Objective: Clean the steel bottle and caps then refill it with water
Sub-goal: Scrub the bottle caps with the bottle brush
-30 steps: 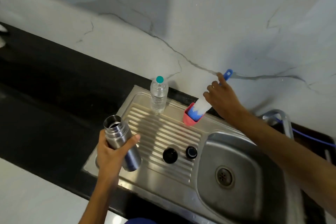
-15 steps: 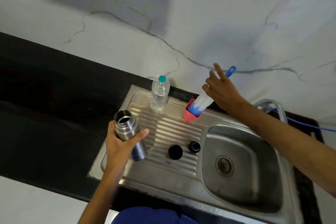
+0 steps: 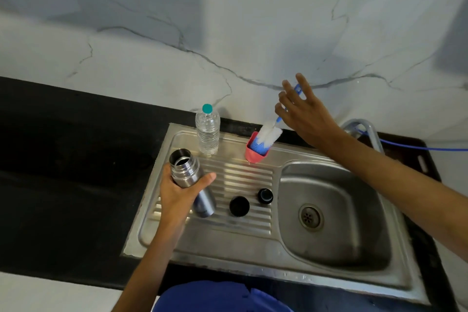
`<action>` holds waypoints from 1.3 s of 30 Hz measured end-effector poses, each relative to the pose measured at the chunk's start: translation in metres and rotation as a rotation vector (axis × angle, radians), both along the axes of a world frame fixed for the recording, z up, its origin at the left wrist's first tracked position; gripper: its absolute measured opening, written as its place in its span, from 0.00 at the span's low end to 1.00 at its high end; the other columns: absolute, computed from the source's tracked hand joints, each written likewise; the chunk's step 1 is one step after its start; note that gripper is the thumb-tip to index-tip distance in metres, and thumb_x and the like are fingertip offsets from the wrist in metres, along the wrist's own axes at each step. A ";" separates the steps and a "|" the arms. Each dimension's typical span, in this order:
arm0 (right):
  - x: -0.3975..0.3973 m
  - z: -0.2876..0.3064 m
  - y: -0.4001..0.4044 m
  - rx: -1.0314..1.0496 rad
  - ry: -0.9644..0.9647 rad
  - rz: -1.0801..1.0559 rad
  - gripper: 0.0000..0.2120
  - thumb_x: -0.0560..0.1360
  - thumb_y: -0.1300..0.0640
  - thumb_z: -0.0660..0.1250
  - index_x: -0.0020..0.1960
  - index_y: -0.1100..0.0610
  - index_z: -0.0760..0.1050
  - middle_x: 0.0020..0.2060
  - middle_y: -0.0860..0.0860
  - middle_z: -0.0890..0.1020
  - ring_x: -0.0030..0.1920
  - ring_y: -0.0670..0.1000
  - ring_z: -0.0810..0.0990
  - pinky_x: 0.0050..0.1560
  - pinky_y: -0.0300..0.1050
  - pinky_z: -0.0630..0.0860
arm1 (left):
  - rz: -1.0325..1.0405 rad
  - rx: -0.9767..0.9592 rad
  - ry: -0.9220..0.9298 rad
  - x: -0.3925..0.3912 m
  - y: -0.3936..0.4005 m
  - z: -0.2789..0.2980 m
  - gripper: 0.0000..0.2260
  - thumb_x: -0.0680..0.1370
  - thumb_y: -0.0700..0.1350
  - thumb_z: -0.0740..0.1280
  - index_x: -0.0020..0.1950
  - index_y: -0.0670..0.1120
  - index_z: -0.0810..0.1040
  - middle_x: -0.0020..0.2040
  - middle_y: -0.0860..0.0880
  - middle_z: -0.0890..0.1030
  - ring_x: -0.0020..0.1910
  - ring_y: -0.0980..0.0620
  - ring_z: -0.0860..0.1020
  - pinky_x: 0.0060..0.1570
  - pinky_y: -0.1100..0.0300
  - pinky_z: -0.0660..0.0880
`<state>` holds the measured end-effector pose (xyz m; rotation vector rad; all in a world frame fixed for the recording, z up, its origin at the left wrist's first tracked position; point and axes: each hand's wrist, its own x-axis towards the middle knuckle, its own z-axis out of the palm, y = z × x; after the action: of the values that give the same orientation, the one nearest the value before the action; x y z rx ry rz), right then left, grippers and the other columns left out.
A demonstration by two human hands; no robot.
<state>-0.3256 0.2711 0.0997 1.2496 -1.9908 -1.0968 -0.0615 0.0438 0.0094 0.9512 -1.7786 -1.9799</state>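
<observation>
My left hand [image 3: 178,194] grips the open steel bottle [image 3: 188,175], tilted over the left side of the sink's ribbed drainboard [image 3: 240,180]. Two black caps lie on the drainboard: a larger cap [image 3: 239,206] and a smaller cap [image 3: 265,196]. A blue-and-white bottle brush [image 3: 266,137] stands bristles-down in a pink holder [image 3: 254,153] against the wall. My right hand [image 3: 305,115] hovers with fingers spread over the brush's blue handle, not closed on it.
A clear plastic water bottle [image 3: 207,132] with a teal cap stands at the back of the drainboard. The sink basin [image 3: 331,213] with its drain lies to the right. A clear hose and a blue tube [image 3: 415,147] run behind the basin. Black countertop [image 3: 63,160] extends left.
My right hand let go of the brush handle and spread its fingers above it. The brush stays in the pink holder. My left hand keeps the steel bottle; the view shifted.
</observation>
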 end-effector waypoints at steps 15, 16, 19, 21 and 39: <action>-0.015 0.015 0.016 0.027 0.048 -0.021 0.12 0.76 0.67 0.68 0.58 0.57 0.76 0.52 0.56 0.79 0.61 0.61 0.76 0.75 0.71 0.56 | -0.099 -0.234 -0.103 -0.012 0.006 -0.046 0.33 0.59 0.47 0.88 0.60 0.52 0.77 0.51 0.62 0.83 0.49 0.62 0.82 0.53 0.57 0.78; -0.016 0.015 0.014 0.044 0.040 -0.026 0.11 0.77 0.67 0.68 0.57 0.56 0.76 0.50 0.55 0.79 0.58 0.59 0.77 0.75 0.70 0.56 | -0.094 -0.238 -0.111 -0.011 0.007 -0.049 0.33 0.59 0.47 0.88 0.59 0.53 0.77 0.51 0.59 0.84 0.49 0.61 0.82 0.53 0.58 0.78; -0.018 0.015 0.004 0.132 0.000 -0.065 0.11 0.76 0.66 0.68 0.55 0.54 0.78 0.47 0.53 0.81 0.54 0.57 0.79 0.76 0.68 0.56 | -0.081 -0.230 -0.132 -0.012 0.009 -0.055 0.33 0.60 0.46 0.88 0.60 0.53 0.77 0.51 0.56 0.84 0.49 0.63 0.82 0.53 0.60 0.78; -0.015 0.014 -0.005 0.197 -0.042 -0.110 0.10 0.74 0.64 0.72 0.52 0.52 0.79 0.44 0.51 0.81 0.51 0.56 0.80 0.74 0.64 0.61 | -0.081 -0.239 -0.135 -0.012 0.011 -0.059 0.33 0.60 0.45 0.88 0.60 0.51 0.76 0.51 0.56 0.83 0.49 0.65 0.81 0.52 0.62 0.77; -0.004 0.079 0.006 0.189 0.005 -0.195 0.10 0.67 0.62 0.72 0.35 0.49 0.75 0.32 0.46 0.74 0.42 0.51 0.77 0.51 0.48 0.69 | -0.373 -0.542 -0.752 0.045 0.039 -0.121 0.59 0.59 0.67 0.81 0.80 0.44 0.57 0.72 0.43 0.62 0.71 0.44 0.62 0.65 0.54 0.70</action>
<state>-0.3298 0.2775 0.1789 1.1604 -2.0779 -1.4086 -0.0165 0.0829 -0.1114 1.3295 -2.8737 -1.2089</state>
